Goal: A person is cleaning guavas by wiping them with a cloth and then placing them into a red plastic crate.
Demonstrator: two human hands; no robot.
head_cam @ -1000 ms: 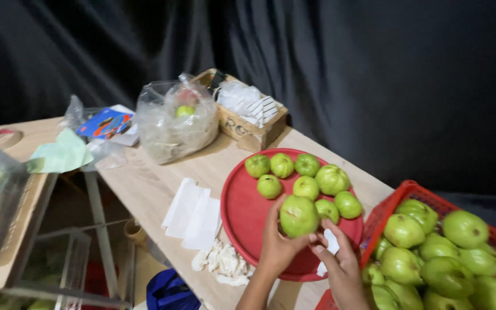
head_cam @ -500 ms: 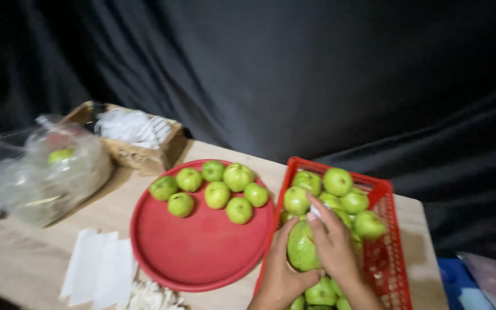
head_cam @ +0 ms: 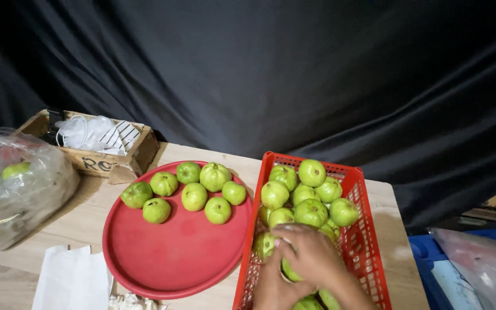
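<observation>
Risk: the guava (head_cam: 290, 271) under the hands may slip or knock others in the heaped crate (head_cam: 368, 252), as the pile is loose w/ round fruit. Both hands are low in the crate's near end. The right hand (head_cam: 311, 255) lies palm-down, fingers curled over the guava; the left hand (head_cam: 272, 287) is cupped against it from the side. The tray (head_cam: 173, 258) w/ seven guavas sits just beside, to the left.

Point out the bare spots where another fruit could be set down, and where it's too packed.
The near half of the round red tray is bare, below its seven green fruits clustered at the far rim. Bare wooden tabletop runs right of the red plastic basket. The basket is crowded: piled fruit, with both hands, left hand and right hand, inside.
</observation>
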